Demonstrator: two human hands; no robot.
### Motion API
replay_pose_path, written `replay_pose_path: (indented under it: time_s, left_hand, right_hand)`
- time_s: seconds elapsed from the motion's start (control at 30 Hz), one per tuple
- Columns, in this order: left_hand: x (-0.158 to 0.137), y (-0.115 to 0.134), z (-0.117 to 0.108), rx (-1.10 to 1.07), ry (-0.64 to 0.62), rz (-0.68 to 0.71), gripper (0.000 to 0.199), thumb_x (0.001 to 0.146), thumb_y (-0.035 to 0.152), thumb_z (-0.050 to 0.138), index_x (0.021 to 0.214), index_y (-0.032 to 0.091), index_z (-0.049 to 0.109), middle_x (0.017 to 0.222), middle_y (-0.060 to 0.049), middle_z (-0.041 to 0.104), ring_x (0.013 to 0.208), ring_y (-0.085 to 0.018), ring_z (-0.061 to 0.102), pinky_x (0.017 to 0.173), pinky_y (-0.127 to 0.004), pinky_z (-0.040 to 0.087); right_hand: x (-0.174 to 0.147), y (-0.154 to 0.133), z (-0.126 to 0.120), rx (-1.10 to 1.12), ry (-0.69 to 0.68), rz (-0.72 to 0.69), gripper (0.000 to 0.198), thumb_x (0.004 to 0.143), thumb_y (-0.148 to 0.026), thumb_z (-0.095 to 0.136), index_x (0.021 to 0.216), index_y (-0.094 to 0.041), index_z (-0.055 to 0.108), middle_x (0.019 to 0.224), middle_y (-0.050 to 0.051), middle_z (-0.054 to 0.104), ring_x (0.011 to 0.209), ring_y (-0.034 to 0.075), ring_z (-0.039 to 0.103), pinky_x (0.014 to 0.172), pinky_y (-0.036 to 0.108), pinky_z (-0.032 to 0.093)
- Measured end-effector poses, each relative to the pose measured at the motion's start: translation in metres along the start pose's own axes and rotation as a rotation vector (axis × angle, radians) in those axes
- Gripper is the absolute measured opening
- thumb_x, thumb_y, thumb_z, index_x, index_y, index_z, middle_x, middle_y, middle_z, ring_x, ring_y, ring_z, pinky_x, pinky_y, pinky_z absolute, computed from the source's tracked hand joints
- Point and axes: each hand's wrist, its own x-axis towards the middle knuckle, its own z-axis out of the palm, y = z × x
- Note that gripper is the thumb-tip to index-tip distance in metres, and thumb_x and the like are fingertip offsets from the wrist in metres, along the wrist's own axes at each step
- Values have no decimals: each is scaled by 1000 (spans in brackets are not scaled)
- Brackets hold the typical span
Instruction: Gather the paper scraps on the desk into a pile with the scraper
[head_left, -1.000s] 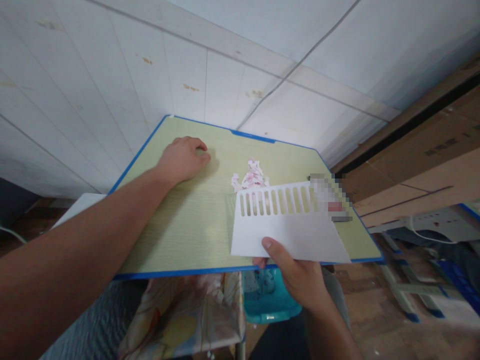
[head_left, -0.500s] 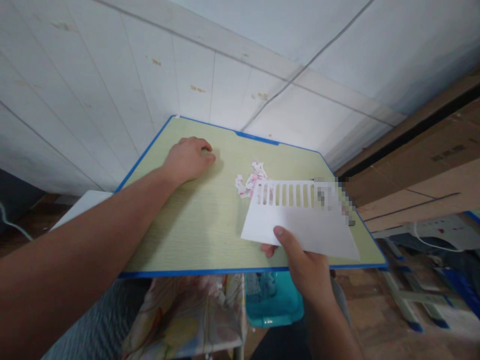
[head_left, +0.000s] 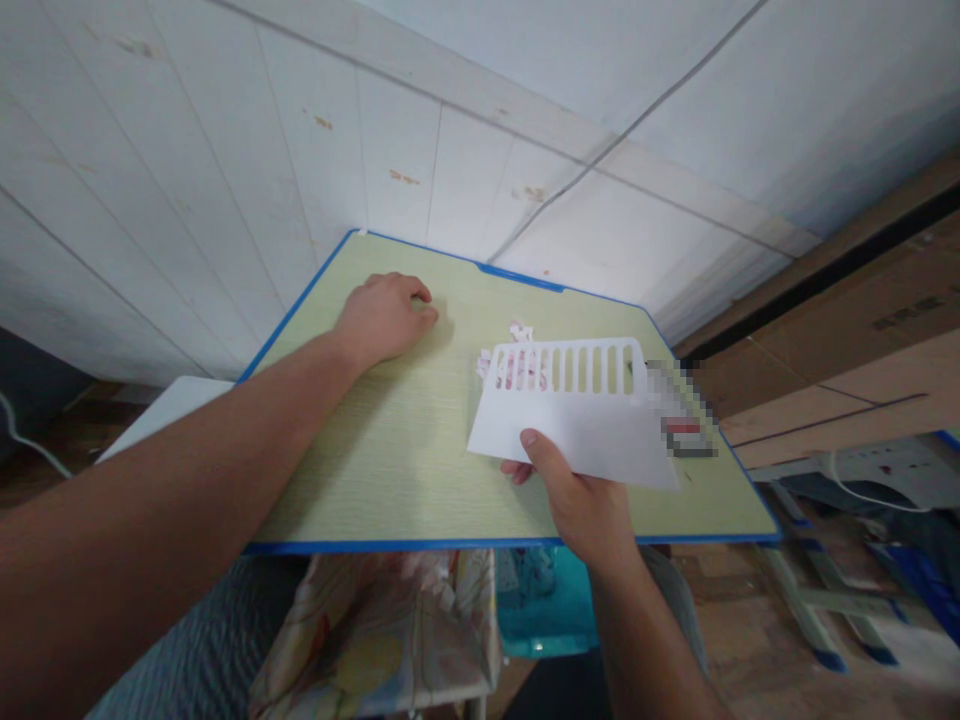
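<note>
My right hand point(head_left: 574, 495) pinches a white card point(head_left: 570, 425) by its near edge, thumb on top and fingers beneath. A row of long slots is cut along the card's far side. It is held above the table, partly over a small pile of pink-and-white paper scraps point(head_left: 522, 332), some of which show through the left slots. My left hand point(head_left: 386, 318) rests on the left part of the table, fingers loosely curled and a gap between thumb and forefinger. Nothing shows in it.
The pale green table point(head_left: 405, 450) has a blue edge and stands against a white panelled wall. A pixelated item point(head_left: 686, 415) lies at its right side. Below the front edge are a patterned cloth-lined bin point(head_left: 375, 650) and a turquoise tub point(head_left: 547, 620). Cardboard boxes point(head_left: 840, 340) stand at right.
The slotted card has moved left and slightly away from me in my right hand, covering more of the scraps. My left hand stays in place on the table.
</note>
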Motion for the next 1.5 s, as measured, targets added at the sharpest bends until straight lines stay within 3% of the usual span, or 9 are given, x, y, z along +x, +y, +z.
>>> replay_pose_path:
  time_s: [0.2,0.33,0.5,0.7,1.1,1.33,1.5]
  left_hand:
    - [-1,0,-2,-12,-6,8,39,103,43,69,132,27,91,148,-14,87,149,-40,73,132,-58,59]
    - [-1,2,-4,4,-22,6,41,104,42,68,133,26,91,150,-14,87,150,-40,73,134,-58,58]
    - [-1,3,-4,7,-25,2,41,104,41,68,133,24,91,152,-16,86,152,-43,73,134,-60,57]
    - [0,1,-3,11,-17,7,42,102,43,68,132,26,92,150,-14,87,150,-41,73,133,-58,58]
    - [-2,4,-6,27,-30,5,44,103,44,66,134,25,91,152,-14,86,150,-40,73,132,-53,58]
    - [-5,4,-14,100,-44,37,47,103,44,61,130,23,92,149,-19,87,147,-43,76,127,-55,61]
    - [10,12,-24,305,-60,82,41,103,44,56,114,27,92,138,-17,91,134,-42,81,112,-53,63]
  right_hand:
    - [-8,3,-2,19,-67,-2,45,115,-50,77,75,-29,80,83,8,89,88,31,89,102,46,74]
    - [-20,10,-3,65,-104,-11,44,113,-51,81,75,-29,81,77,6,86,78,29,87,91,44,76]
    - [-32,5,-6,121,-195,83,36,111,-49,88,80,-30,83,78,4,87,80,29,88,95,44,78]
    - [-32,-3,-10,222,-283,116,42,109,-63,90,83,-31,84,78,4,88,80,31,89,89,44,80]
    - [-30,3,-6,244,-187,72,48,108,-65,89,76,-30,83,73,5,85,75,31,86,89,47,79]
    - [12,5,-29,186,97,-20,43,110,-48,76,72,-27,78,68,6,81,70,31,80,88,48,71]
    - [73,-11,-49,58,79,-163,39,103,-44,77,68,-28,78,71,6,84,73,29,82,89,44,72]
